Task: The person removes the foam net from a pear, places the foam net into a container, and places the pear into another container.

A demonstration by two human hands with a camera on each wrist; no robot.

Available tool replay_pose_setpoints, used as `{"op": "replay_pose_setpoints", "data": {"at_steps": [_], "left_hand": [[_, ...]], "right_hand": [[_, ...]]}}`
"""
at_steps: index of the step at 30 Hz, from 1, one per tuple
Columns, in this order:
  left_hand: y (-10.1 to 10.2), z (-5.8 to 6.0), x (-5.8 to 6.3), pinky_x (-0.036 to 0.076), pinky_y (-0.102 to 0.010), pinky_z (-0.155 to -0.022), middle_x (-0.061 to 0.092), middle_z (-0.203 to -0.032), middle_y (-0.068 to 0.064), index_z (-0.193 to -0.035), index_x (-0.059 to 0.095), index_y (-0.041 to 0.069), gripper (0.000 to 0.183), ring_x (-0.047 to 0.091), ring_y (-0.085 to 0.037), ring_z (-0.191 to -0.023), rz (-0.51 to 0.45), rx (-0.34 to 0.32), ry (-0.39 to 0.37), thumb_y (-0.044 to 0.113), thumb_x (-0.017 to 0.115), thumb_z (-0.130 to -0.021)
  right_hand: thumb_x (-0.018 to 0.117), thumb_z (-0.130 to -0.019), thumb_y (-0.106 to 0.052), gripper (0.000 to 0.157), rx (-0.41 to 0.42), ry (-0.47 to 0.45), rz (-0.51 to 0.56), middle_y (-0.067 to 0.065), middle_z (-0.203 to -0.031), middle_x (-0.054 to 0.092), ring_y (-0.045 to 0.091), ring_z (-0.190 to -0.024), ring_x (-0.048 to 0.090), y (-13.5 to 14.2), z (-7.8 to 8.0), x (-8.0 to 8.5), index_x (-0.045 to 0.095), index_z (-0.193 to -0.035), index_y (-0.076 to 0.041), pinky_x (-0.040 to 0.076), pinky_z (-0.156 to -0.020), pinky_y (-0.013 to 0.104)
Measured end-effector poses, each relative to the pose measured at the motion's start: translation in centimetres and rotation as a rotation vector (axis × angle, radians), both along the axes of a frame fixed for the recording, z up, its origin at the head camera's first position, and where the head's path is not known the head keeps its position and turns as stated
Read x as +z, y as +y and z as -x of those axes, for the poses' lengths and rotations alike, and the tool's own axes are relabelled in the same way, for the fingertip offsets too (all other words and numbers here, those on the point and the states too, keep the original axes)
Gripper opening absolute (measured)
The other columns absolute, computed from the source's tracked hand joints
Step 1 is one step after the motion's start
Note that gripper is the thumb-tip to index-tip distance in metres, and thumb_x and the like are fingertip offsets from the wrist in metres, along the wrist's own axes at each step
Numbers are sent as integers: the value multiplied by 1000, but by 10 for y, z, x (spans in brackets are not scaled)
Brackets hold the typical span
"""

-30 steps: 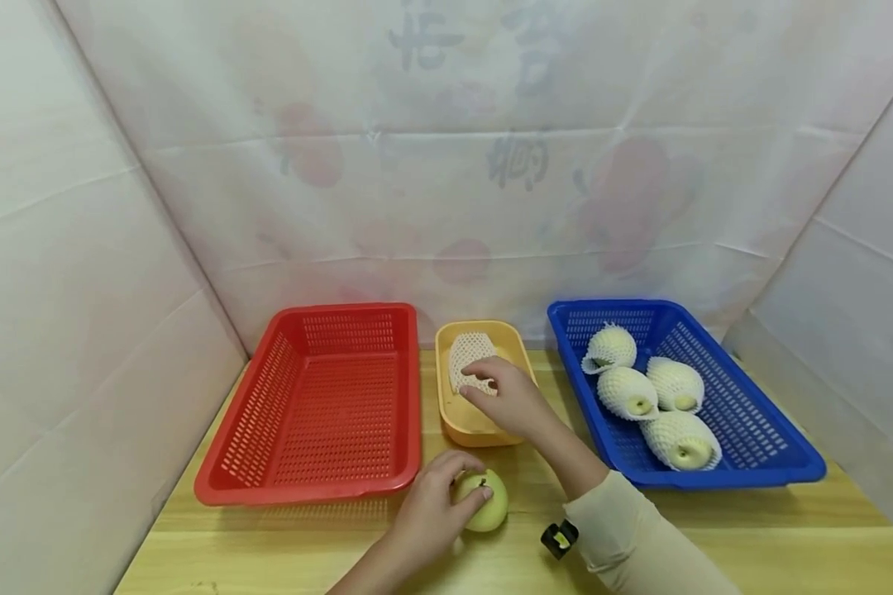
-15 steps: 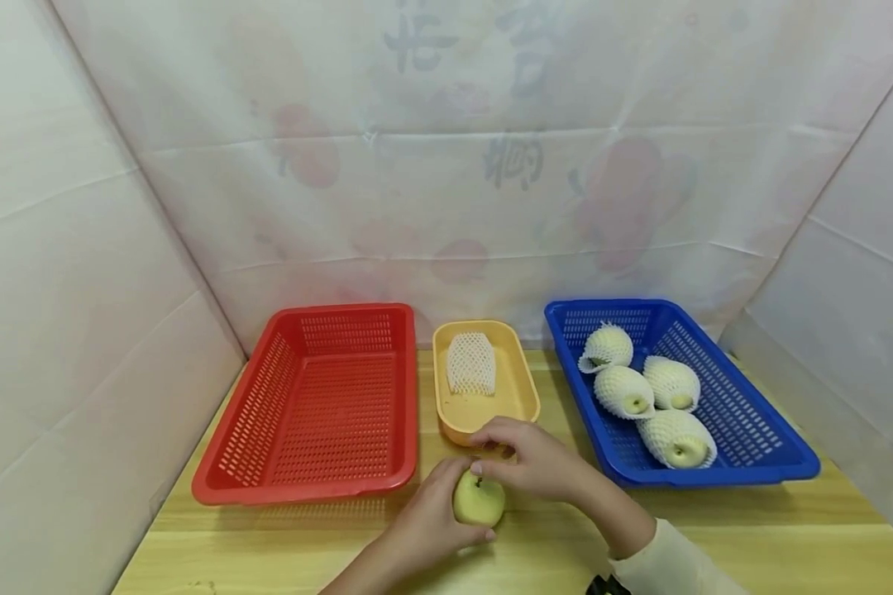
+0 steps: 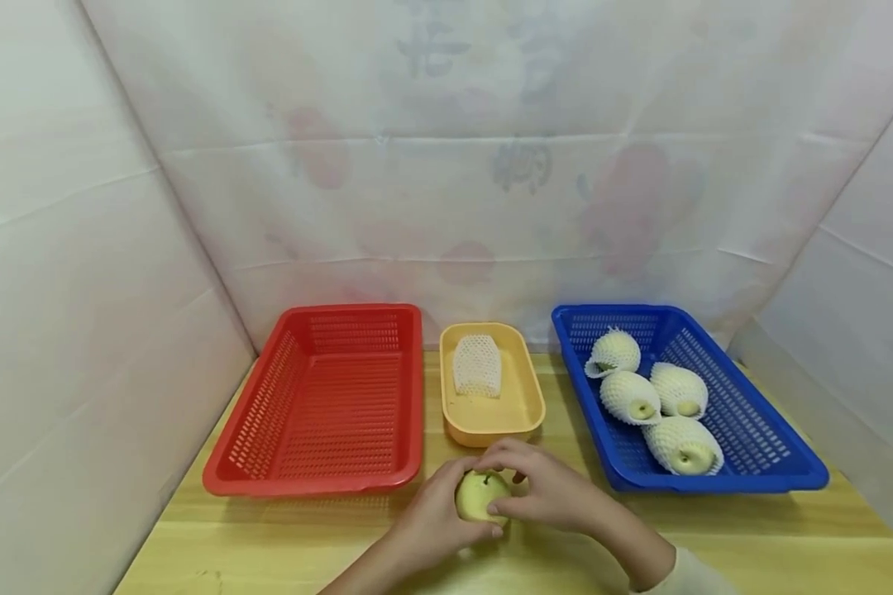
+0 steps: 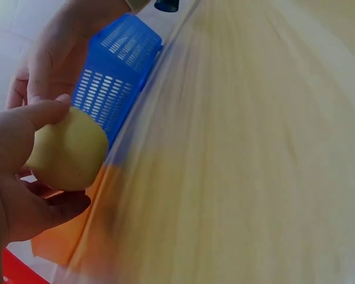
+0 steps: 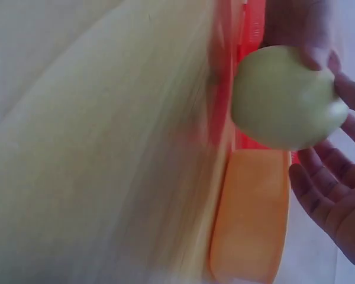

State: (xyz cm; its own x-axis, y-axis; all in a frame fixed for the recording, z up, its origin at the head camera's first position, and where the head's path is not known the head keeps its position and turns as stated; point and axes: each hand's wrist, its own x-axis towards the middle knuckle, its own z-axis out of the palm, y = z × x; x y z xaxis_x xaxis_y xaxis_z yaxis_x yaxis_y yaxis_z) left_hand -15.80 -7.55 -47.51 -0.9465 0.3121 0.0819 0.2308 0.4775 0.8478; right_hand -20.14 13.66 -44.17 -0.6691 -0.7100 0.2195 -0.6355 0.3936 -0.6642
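A round yellow-green fruit [image 3: 479, 497] with a short dark stem sits at the front, close over the table. My left hand [image 3: 436, 514] grips its left side, thumb along the near side and fingers round the far side; the left wrist view shows the fruit [image 4: 71, 151] between them. From the right, my right hand [image 3: 542, 489] curves over it with the thumb on its front. In the right wrist view the fruit [image 5: 287, 100] lies between my right hand's thumb and fingers [image 5: 319, 186]. Parts of its sides are hidden by the hands.
A yellow tub [image 3: 524, 397] holding a white foam net sleeve [image 3: 478, 368] stands behind the hands. To the left is a red basket [image 3: 414, 397]. On the right, a blue basket [image 3: 759, 482] holds several net-wrapped fruits [image 3: 683, 446]. A cloth wall [image 3: 446, 207] rises behind.
My right hand has come back from over the yellow tub to the fruit, and its thumb now lies on it. My left thumb has moved from the stem side down to the near side.
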Motion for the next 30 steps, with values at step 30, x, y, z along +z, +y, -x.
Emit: {"op": "replay_pose_setpoints", "data": {"at_steps": [30], "left_hand": [[-49,-16,85,58,-26,-72,56,-126,10,-137,50,42,64,61,-17,-97,-157,51,176,42,80,-80]], "right_hand": [[75,-87,-9,35,-70,164,499,1,-121,62,15,-110,57,-58,-17,46,68,-120,-15,56,-79,29]]}}
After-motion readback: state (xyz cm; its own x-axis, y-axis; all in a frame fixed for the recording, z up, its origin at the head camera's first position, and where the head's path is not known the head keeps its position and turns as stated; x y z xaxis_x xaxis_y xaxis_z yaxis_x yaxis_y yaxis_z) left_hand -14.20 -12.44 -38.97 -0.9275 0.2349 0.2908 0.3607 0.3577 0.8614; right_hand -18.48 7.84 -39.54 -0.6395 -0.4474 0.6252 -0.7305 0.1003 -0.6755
